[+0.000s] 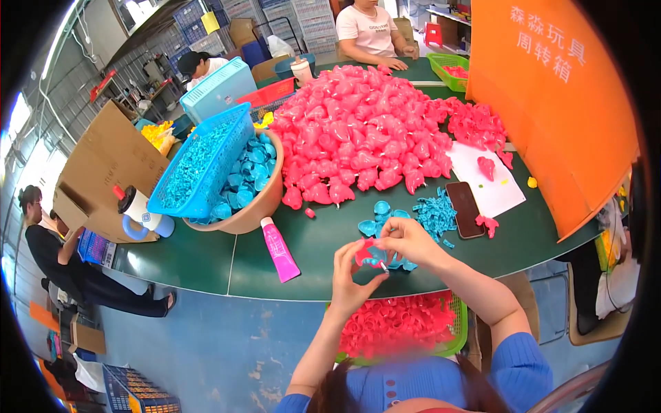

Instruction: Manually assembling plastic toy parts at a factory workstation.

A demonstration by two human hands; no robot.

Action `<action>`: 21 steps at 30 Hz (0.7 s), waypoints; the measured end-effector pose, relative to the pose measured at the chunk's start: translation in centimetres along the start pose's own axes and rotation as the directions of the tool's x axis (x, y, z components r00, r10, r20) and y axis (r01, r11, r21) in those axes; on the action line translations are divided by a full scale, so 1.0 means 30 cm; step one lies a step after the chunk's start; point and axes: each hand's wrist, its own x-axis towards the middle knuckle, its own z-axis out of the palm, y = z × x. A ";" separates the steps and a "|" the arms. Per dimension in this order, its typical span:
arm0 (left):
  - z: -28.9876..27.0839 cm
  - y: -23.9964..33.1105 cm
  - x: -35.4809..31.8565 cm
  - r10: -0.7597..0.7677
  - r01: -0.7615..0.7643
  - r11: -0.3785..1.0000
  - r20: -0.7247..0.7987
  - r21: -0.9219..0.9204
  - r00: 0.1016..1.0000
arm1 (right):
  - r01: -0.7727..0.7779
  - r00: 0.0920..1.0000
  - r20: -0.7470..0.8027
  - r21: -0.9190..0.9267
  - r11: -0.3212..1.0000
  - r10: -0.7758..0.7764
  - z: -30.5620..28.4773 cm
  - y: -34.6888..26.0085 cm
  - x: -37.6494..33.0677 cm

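Left hand [352,272] and right hand [406,239] pinch one small pink toy part [365,253] together above the near edge of the green table [193,258]. Pink tube [279,249] left, blue pieces [434,215] and phone [465,209] right, big pink pile [365,131] far, green basket [460,329] below.

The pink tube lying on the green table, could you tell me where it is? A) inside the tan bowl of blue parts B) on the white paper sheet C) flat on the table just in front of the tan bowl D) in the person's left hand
C: the pink tube lies flat on the green table, just in front of the tan bowl, apart from both hands.
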 end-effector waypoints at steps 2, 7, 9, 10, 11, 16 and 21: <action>-0.009 0.016 0.009 -0.071 0.071 0.995 0.005 0.076 0.997 | -0.023 1.000 0.018 0.033 0.999 0.022 0.008 -0.006 -0.003; 0.024 -0.003 0.011 -0.100 0.094 0.992 -0.077 -0.079 0.992 | -0.041 0.998 0.041 0.095 0.995 0.037 0.020 -0.018 -0.003; 0.036 -0.013 0.008 -0.088 0.074 0.991 -0.131 -0.109 0.988 | -0.005 0.999 0.047 0.086 0.996 0.001 0.019 -0.014 -0.005; 0.036 -0.010 0.005 -0.123 0.105 0.986 -0.133 -0.129 0.983 | 0.012 0.999 0.049 0.142 0.990 -0.019 0.028 -0.018 -0.012; 0.036 -0.006 0.010 -0.100 0.079 0.987 -0.152 -0.140 0.983 | 0.025 0.998 0.058 0.141 0.990 -0.033 0.033 -0.017 -0.016; 0.047 -0.042 0.014 -0.089 0.057 0.980 -0.165 -0.192 0.982 | -0.004 0.999 0.047 0.138 0.990 -0.002 0.035 0.004 -0.005; 0.049 -0.029 -0.017 -0.099 0.032 0.954 -0.214 -0.297 0.972 | 0.039 0.998 0.033 0.158 0.987 -0.045 0.064 0.014 -0.032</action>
